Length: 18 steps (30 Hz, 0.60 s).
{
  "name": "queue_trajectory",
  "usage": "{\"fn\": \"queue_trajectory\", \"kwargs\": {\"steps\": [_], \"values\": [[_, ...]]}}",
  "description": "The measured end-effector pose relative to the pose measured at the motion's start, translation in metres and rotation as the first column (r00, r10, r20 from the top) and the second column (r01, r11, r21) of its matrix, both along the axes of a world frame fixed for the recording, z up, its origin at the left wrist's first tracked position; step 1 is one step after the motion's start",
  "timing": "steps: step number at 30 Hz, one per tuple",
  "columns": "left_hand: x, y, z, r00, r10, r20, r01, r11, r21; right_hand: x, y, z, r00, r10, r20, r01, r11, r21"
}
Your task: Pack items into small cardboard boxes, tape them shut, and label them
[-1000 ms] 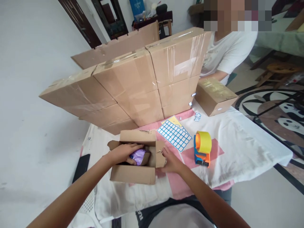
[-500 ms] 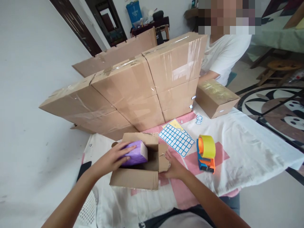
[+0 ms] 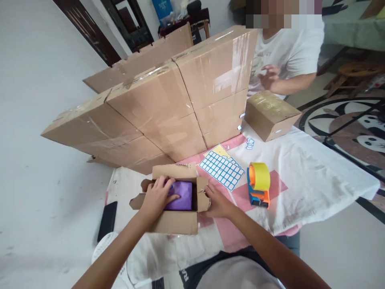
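Note:
An open cardboard box stands on the cloth-covered table with its flaps spread outward. Inside it lies a purple pack of tissues, flat and lower than the flaps. My left hand grips the left end of this pack, fingers curled over its top. On the box's right side, my right hand holds the end flap, its fingertips by the torn edge. The underside of the pack is hidden in the box.
Behind the box rises a wall of taped cartons. To the right lie sticker sheets and a tape dispenser. A closed carton sits near another person. A black phone-like object lies left.
My left hand has moved right and lowered the purple pack from a tilt into the box. My right hand stays at the flap. The other person's hand has come up into view.

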<state>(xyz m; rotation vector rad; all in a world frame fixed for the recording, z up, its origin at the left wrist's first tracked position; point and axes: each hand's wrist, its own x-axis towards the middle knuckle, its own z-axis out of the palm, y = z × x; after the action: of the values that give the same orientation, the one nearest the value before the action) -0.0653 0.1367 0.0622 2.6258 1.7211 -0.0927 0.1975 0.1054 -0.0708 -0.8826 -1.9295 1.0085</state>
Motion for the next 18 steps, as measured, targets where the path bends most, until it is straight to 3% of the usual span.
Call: {"fn": "queue_trajectory", "kwargs": {"steps": [3, 6, 9, 11, 15, 18], "values": [[-0.002, -0.007, 0.000, 0.981, -0.032, -0.189, 0.050, 0.995, 0.090, 0.001, 0.001, -0.002, 1.000, 0.003, 0.004, -0.003, 1.000, 0.004], [-0.013, -0.008, 0.004, 0.979, -0.031, -0.204, 0.018, 0.998, -0.063, 0.000, 0.001, -0.006, 1.000, -0.001, 0.006, 0.001, 1.000, 0.012], [-0.014, -0.008, 0.002, 0.977, 0.066, -0.204, -0.109, 0.972, -0.208, -0.001, 0.000, -0.007, 1.000, 0.000, 0.004, -0.001, 1.000, 0.023], [-0.003, -0.007, -0.004, 0.968, 0.174, -0.183, -0.222, 0.930, -0.292, -0.002, 0.000, -0.006, 1.000, 0.002, -0.003, -0.002, 1.000, 0.028], [0.027, -0.005, -0.024, 0.907, 0.380, -0.181, -0.419, 0.777, -0.469, -0.001, 0.000, -0.002, 1.000, 0.003, -0.017, -0.003, 1.000, 0.025], [0.038, -0.003, -0.035, 0.872, 0.443, -0.206, -0.487, 0.750, -0.447, 0.000, -0.001, 0.000, 1.000, 0.006, -0.004, -0.006, 1.000, 0.012]]}}
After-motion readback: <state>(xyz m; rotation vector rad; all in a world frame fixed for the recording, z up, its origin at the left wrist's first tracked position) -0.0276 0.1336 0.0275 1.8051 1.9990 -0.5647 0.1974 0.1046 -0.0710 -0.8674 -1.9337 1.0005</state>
